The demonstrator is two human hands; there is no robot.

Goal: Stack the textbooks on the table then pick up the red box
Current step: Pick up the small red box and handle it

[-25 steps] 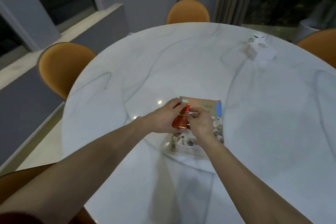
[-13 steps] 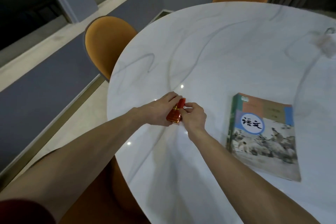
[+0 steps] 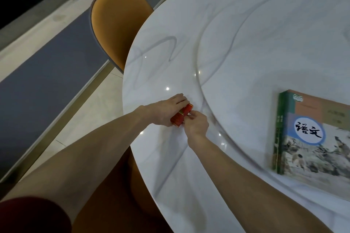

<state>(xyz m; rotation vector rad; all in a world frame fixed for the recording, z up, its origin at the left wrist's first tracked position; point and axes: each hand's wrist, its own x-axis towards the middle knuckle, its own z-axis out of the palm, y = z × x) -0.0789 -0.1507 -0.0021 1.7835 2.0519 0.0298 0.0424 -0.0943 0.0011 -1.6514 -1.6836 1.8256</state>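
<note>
The small red box point(image 3: 180, 115) is held between both hands near the left edge of the white marble table point(image 3: 246, 34). My left hand point(image 3: 166, 108) wraps its far side, and my right hand point(image 3: 196, 124) pinches its near end. Whether the box rests on the tabletop or hovers just above it is unclear. A stack of textbooks point(image 3: 310, 136) with a green spine and a painted cover lies flat at the right, on the table's raised round centre.
An orange chair point(image 3: 115, 24) stands at the table's left side, and another orange seat point(image 3: 117, 195) is under my arms. A grey low wall and pale floor lie to the left.
The view has swung left, so the books moved from under my hands to the far right. Both hands carried the red box off the books to the table's left edge.
</note>
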